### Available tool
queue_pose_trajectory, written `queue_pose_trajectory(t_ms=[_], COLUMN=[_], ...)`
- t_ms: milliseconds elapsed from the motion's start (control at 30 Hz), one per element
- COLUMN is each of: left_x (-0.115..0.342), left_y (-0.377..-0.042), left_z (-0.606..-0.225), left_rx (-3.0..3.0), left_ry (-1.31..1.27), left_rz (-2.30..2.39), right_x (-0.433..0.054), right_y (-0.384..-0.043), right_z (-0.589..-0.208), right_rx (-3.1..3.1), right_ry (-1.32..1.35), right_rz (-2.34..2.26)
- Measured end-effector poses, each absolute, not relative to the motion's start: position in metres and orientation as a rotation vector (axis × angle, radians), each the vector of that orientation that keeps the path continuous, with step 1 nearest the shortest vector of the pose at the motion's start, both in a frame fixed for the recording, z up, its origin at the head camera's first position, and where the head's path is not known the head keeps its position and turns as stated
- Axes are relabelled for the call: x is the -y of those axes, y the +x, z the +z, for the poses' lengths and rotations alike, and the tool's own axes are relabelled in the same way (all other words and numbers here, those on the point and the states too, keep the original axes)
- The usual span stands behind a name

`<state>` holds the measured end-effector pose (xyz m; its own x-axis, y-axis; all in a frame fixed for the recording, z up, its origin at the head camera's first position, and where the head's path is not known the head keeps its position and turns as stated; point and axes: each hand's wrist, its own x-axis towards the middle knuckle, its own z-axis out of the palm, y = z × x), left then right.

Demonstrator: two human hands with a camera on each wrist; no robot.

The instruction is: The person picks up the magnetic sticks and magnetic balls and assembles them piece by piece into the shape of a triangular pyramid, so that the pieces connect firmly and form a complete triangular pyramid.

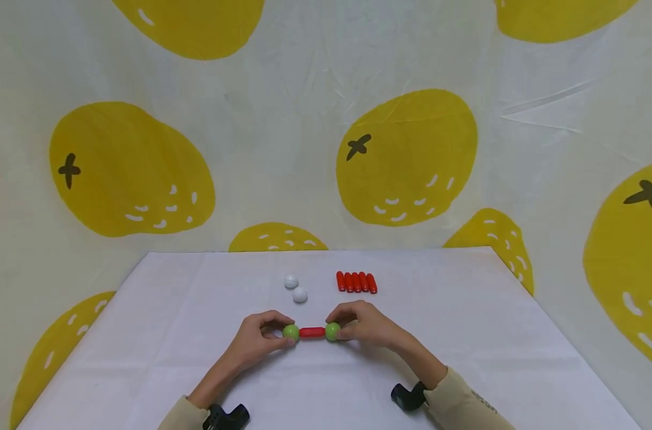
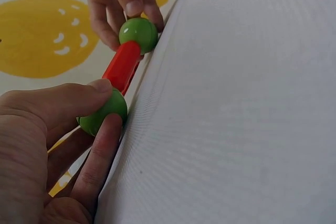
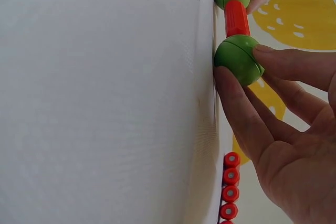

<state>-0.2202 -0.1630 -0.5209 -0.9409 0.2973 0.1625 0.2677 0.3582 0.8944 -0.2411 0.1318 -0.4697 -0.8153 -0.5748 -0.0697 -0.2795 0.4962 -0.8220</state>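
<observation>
Between the two hands a red rod [image 1: 312, 332] lies crosswise, with a green ball at either end. My left hand [image 1: 258, 339] pinches the left green ball [image 1: 291, 332] between thumb and fingers. The right green ball [image 1: 332, 331] is pinched the same way by my right hand [image 1: 366, 324]. In the left wrist view the red rod [image 2: 123, 66] meets both balls, forming one straight piece low over the white cloth. The right wrist view shows the near green ball [image 3: 239, 59], with a seam line across it, between thumb and fingertips.
Beyond the hands are two white balls [image 1: 300, 295] close together on the white table [image 1: 197, 298]. To their right several red rods [image 1: 356, 282] lie side by side in a row; grey discs show on their ends in the right wrist view. A fruit-patterned cloth hangs behind the table.
</observation>
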Motion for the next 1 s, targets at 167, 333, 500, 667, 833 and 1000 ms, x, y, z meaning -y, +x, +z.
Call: queue_pose_trajectory(t_ms=[167, 333, 500, 667, 833, 1000], left_x=[0.163, 0.163, 0.162, 0.164, 0.165, 0.164], left_y=[-0.22, -0.22, -0.22, -0.221, -0.22, -0.222], left_z=[-0.522, -0.521, -0.523, -0.523, -0.523, -0.525], left_rx=[-2.556, -2.552, -2.558, -2.563, -2.568, -2.563], left_ry=[0.53, 0.525, 0.526, 0.532, 0.494, 0.514], left_rz=[1.686, 1.693, 1.697, 1.676, 1.672, 1.674], right_x=[-0.131, -0.131, -0.134, -0.137, -0.138, -0.145], right_y=[-0.241, -0.242, -0.242, -0.244, -0.249, -0.257], right_z=[-0.471, -0.47, -0.469, -0.466, -0.463, -0.458], right_rx=[-2.42, -2.43, -2.441, -2.451, -2.428, -2.476], right_ry=[-0.708, -0.722, -0.725, -0.717, -0.685, -0.656], right_rz=[-1.232, -1.225, -1.223, -1.257, -1.311, -1.321])
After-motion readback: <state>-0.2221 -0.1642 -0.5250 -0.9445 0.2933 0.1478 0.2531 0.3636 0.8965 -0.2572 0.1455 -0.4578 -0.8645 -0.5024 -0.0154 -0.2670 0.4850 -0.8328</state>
